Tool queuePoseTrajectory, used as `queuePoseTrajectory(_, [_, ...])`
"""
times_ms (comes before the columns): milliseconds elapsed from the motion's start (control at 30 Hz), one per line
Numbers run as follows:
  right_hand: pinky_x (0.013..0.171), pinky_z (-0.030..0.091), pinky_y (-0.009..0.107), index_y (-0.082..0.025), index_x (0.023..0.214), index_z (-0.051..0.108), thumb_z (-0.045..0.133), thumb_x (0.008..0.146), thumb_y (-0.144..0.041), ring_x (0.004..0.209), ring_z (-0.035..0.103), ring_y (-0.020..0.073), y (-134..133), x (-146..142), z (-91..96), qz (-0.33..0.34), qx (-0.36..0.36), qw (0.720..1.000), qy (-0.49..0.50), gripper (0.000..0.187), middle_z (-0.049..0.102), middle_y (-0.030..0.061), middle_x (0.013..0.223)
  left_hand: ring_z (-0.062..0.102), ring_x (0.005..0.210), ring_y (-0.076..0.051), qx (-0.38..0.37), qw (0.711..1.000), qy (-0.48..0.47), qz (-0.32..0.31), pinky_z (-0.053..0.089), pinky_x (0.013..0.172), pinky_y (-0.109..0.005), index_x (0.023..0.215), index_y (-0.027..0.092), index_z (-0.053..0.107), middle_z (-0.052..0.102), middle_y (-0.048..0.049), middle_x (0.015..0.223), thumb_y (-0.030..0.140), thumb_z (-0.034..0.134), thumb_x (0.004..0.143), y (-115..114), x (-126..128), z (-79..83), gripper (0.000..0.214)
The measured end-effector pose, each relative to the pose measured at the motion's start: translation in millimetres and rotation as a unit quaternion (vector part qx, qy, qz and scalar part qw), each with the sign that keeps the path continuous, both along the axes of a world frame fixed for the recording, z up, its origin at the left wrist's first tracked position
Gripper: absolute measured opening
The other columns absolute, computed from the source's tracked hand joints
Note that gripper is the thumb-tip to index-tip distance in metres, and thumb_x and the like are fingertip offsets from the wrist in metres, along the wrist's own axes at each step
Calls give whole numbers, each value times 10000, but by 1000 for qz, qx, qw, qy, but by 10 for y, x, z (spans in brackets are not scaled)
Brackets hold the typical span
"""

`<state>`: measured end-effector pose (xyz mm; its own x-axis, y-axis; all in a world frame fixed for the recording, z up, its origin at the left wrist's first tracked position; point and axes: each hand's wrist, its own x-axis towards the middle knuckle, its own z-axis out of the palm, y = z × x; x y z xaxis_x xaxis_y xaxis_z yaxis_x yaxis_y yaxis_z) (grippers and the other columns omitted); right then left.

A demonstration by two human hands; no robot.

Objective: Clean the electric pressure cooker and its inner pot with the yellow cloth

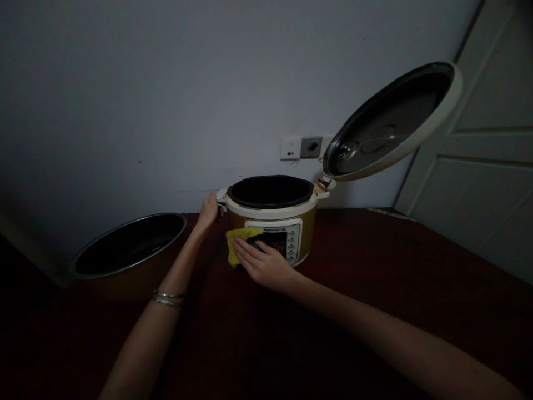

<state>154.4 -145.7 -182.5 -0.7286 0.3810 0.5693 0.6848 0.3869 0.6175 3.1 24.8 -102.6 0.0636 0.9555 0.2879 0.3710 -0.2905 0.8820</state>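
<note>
A gold and white electric pressure cooker point(308, 236) stands on the dark red table, its lid point(387, 133) swung up to the right on a hinge. My left hand point(209, 211) is closed around the white side handle point(221, 195) at the cooker's left. With fingers laid over a yellow cloth point(234, 247), my right hand point(266, 266) presses it against the lower left of the front control panel point(295, 239). Dark inside, the cooker's opening shows no contents that I can make out.
A large pot point(129, 272) with a metal rim and dark inside is on the table point(350, 300) at the left, beside my left forearm. Wall sockets point(290, 148) sit behind the cooker. A panelled door point(483, 161) is at the right. The light is dim.
</note>
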Motion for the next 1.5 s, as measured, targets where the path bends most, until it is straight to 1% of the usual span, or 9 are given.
queuePoseTrajectory(200, [877, 464, 268, -163, 1328, 458, 359, 936, -136, 1342, 322, 115, -202, 597, -325, 39, -20, 999, -31, 405, 366, 1, 1455, 416, 303, -124, 29, 999, 14, -8, 334, 364, -218, 399, 209, 428, 411, -18, 318, 357, 154, 907, -1, -3, -3, 596])
queuePoseTrajectory(367, [1059, 308, 338, -210, 1301, 490, 433, 922, -126, 1342, 325, 115, -220, 1020, -76, 45, 33, 998, 10, 393, 493, 2, 1362, 417, 304, -123, 28, 1000, 0, -12, 338, 356, -220, 419, 204, 444, 435, -16, 336, 349, 146, 909, 8, 9, -19, 591])
queuePoseTrajectory(500, [1135, 138, 402, -202, 1280, 514, 414, 920, -95, 1342, 329, 135, -156, 1000, 33, 57, 53, 994, 79, 389, 572, 11, 1280, 428, 310, -131, 17, 1000, -8, -8, 360, 369, -232, 433, 209, 443, 447, -21, 346, 353, 147, 904, 0, 15, -24, 575])
queuePoseTrajectory(733, [1032, 357, 375, -157, 1283, 507, 322, 940, -76, 1317, 376, 141, -282, 984, -400, 64, -63, 995, 45, 398, 561, 63, 1299, 427, 312, -126, 17, 1000, -10, -15, 358, 370, -224, 461, 209, 453, 444, -15, 342, 372, 138, 902, 4, 17, -30, 566])
queuePoseTrajectory(867, [1053, 365, 348, -170, 1284, 502, 349, 939, -72, 1317, 371, 115, -312, 1153, -289, 95, -80, 992, -7, 390, 559, 48, 1305, 432, 312, -124, 17, 1000, -12, -16, 360, 375, -225, 481, 207, 456, 455, -14, 351, 358, 140, 896, -11, 23, -24, 543])
queuePoseTrajectory(1033, [1101, 304, 439, -157, 1372, 397, 359, 942, -79, 1354, 301, 164, -274, 1224, 4, 86, -65, 991, 84, 438, 566, 80, 1293, 418, 296, -123, 13, 999, -26, -17, 354, 364, -231, 496, 203, 458, 449, -7, 352, 366, 154, 895, -20, 28, -27, 527])
queuePoseTrajectory(1200, [1067, 364, 461, -166, 1419, 317, 347, 947, -103, 1353, 296, 201, -342, 1211, -200, 84, -95, 980, 154, 478, 532, 111, 1324, 412, 296, -118, 5, 999, -30, -19, 339, 360, -226, 497, 203, 452, 445, -7, 351, 356, 150, 895, -31, 35, -21, 522])
queuePoseTrajectory(1367, [1062, 382, 437, -163, 1373, 401, 342, 950, -114, 1357, 290, 186, -505, 1224, -452, 40, -127, 988, 75, 430, 524, 80, 1337, 413, 291, -120, 3, 999, -43, -21, 337, 363, -224, 533, 200, 463, 450, -1, 351, 355, 151, 896, -51, 39, -14, 503])
queuePoseTrajectory(1500, [1131, 226, 477, -184, 1304, 483, 388, 928, -79, 1348, 317, 162, -559, 1183, -265, 3, -55, 998, 12, 401, 517, 47, 1343, 424, 293, -121, 7, 999, -42, -28, 345, 366, -225, 517, 201, 459, 456, -10, 352, 362, 157, 898, -40, 34, -25, 512])
